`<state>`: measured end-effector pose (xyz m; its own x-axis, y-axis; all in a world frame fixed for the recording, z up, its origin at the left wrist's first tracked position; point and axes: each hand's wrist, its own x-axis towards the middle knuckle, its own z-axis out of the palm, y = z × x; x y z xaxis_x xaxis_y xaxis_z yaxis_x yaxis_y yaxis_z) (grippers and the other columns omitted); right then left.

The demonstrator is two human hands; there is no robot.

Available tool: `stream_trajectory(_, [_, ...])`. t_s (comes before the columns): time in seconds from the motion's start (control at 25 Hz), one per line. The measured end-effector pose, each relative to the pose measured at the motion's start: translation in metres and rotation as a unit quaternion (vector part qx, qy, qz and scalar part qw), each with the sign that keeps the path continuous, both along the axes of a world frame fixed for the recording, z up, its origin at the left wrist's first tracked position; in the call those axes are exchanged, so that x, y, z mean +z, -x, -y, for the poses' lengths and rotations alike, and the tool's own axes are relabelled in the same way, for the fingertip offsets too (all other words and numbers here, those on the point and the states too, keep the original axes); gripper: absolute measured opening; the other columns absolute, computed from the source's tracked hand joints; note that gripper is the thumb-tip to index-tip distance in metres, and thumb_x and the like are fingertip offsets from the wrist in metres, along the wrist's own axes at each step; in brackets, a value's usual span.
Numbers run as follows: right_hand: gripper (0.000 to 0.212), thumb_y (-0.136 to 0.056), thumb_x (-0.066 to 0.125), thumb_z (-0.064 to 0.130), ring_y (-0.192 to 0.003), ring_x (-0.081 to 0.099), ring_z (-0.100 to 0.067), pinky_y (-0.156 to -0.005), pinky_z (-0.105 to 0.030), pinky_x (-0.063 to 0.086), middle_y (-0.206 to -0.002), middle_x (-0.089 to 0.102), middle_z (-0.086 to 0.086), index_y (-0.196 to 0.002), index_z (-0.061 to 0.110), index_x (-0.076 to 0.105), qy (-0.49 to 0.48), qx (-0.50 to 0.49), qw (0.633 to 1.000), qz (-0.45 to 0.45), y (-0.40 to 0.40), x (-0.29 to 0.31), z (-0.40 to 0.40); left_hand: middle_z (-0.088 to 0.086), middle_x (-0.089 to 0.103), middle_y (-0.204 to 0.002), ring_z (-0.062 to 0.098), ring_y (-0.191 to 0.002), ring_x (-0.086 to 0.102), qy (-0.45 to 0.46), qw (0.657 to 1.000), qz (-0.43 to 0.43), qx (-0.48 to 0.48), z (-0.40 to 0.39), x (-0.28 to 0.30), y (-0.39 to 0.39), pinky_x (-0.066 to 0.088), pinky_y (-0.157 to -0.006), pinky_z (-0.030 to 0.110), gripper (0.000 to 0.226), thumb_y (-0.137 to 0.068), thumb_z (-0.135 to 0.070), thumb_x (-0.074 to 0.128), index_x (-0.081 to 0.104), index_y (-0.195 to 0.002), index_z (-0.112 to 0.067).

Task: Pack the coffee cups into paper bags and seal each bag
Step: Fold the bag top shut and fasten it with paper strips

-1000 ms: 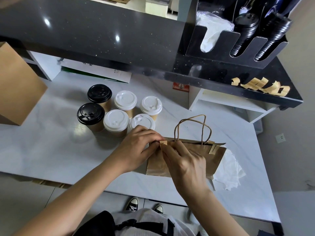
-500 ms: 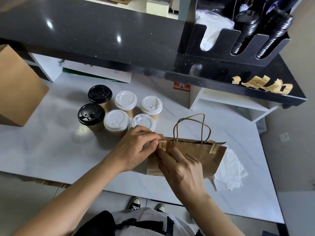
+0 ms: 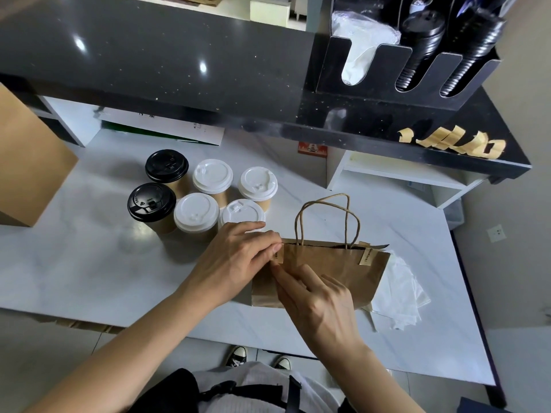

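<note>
Bag: a brown paper bag (image 3: 331,269) with twisted paper handles (image 3: 328,219) is stood on the white tabletop (image 3: 89,263), near its front edge.
Left grip: the bag's upper left corner is pinched by the left hand (image 3: 235,257), where a small tan sticker (image 3: 276,255) is folded over the rim.
Right grip: the lower end of that sticker is pressed by the fingertips of the right hand (image 3: 316,302); nothing is enclosed by its loosely bent fingers.
Second sticker: a matching label (image 3: 366,255) is stuck at the bag's upper right corner; its print is too small to be read.
Cups: six lidded cups (image 3: 202,201), two with black lids and four with white, are grouped just behind the left hand.
Edges and room: open tabletop is seen to the left of the cups; white paper (image 3: 399,296) is lain just right of the bag.
Above: a black shelf (image 3: 179,70) overhangs, with tape strips (image 3: 453,143) stuck on it.
</note>
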<state>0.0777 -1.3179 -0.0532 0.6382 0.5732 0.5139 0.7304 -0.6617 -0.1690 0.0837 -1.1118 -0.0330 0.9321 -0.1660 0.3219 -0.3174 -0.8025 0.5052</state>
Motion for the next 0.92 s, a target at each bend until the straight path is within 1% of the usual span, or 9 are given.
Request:
stream_trajectory(0.16, [0.03,-0.093,0.07,0.013,-0.052,0.045,-0.02,-0.047,-0.034,0.045,-0.088,0.057,0.005,-0.121,0.022,0.072,-0.002,0.009,1.0,-0.012,0.003,0.002,0.003,-0.017,0.07,-0.124,0.009,-0.122,0.056,0.052,0.997,-0.053,0.026,-0.001,-0.003,0.002,0.047,-0.104,0.035,0.034,-0.09,-0.052,0.065,0.072,-0.114,-0.029])
stream_trajectory(0.32, [0.029,-0.096,0.07,0.015,-0.053,0.046,-0.019,-0.048,-0.033,0.045,-0.081,0.055,0.005,-0.124,0.022,0.073,-0.03,0.011,0.999,-0.022,0.004,-0.001,0.014,-0.025,0.066,-0.126,-0.003,-0.125,0.054,0.149,0.983,-0.106,0.035,-0.003,-0.006,0.006,0.045,-0.106,0.024,0.039,-0.082,-0.05,0.076,0.071,-0.118,-0.036])
stream_trajectory(0.44, [0.017,-0.098,0.068,0.017,-0.055,0.048,-0.018,-0.051,-0.031,0.045,-0.078,0.055,0.004,-0.113,0.021,0.077,-0.067,0.0,0.998,-0.011,0.001,0.0,0.03,-0.027,0.064,-0.128,-0.005,-0.126,0.053,0.169,0.977,-0.125,0.038,-0.002,-0.006,0.008,0.045,-0.107,0.025,0.04,-0.082,-0.047,0.079,0.07,-0.12,-0.036])
stream_trajectory(0.56, [0.011,-0.098,0.067,0.021,-0.062,0.051,-0.015,-0.058,-0.028,0.047,-0.078,0.055,0.007,-0.104,0.02,0.076,-0.152,-0.044,0.987,-0.013,0.001,0.001,0.051,-0.026,0.066,-0.124,-0.003,-0.124,0.055,0.17,0.977,-0.12,0.053,0.003,-0.005,0.007,0.047,-0.105,0.027,0.035,-0.082,-0.043,0.079,0.071,-0.116,-0.036])
stream_trajectory(0.64, [0.01,-0.099,0.06,0.033,-0.07,0.051,-0.009,-0.069,-0.02,0.043,-0.085,0.052,0.017,-0.108,0.033,0.065,-0.25,-0.111,0.96,-0.067,-0.002,0.004,0.067,-0.023,0.064,-0.126,-0.002,-0.124,0.054,0.173,0.976,-0.112,0.065,0.008,-0.004,0.008,0.046,-0.106,0.027,0.034,-0.081,-0.035,0.082,0.071,-0.113,-0.034])
stream_trajectory(0.72, [0.024,-0.092,0.061,0.043,-0.081,0.054,-0.011,-0.074,-0.019,0.041,-0.096,0.051,0.018,-0.112,0.046,0.049,-0.326,-0.189,0.916,-0.135,-0.01,0.003,0.084,-0.017,0.061,-0.13,0.002,-0.126,0.054,0.186,0.974,-0.105,0.078,0.013,-0.006,0.012,0.044,-0.108,0.026,0.041,-0.08,-0.027,0.085,0.068,-0.117,-0.031])
stream_trajectory(0.76, [0.033,-0.088,0.063,0.046,-0.088,0.056,-0.014,-0.077,-0.023,0.043,-0.103,0.052,0.016,-0.117,0.045,0.047,-0.341,-0.209,0.901,-0.166,-0.014,-0.001,0.092,-0.014,0.06,-0.131,0.004,-0.126,0.054,0.2,0.97,-0.105,0.088,0.015,-0.007,0.016,0.043,-0.107,0.024,0.049,-0.079,-0.026,0.086,0.065,-0.123,-0.031])
stream_trajectory(0.84, [0.055,-0.086,0.065,0.049,-0.107,0.059,-0.016,-0.088,-0.03,0.047,-0.121,0.053,0.01,-0.135,0.032,0.047,-0.34,-0.209,0.887,-0.231,-0.018,-0.013,0.106,-0.015,0.057,-0.134,0.004,-0.128,0.052,0.24,0.957,-0.116,0.117,0.021,-0.014,0.025,0.041,-0.107,0.019,0.068,-0.077,-0.03,0.087,0.054,-0.137,-0.035])
stream_trajectory(0.92, [0.074,-0.086,0.067,0.05,-0.126,0.056,-0.013,-0.099,-0.033,0.048,-0.138,0.05,0.009,-0.151,0.031,0.037,-0.325,-0.18,0.878,-0.303,-0.018,-0.027,0.113,-0.018,0.055,-0.139,0.005,-0.132,0.051,0.286,0.938,-0.129,0.148,0.025,-0.022,0.034,0.041,-0.108,0.022,0.081,-0.076,-0.03,0.089,0.046,-0.144,-0.04])
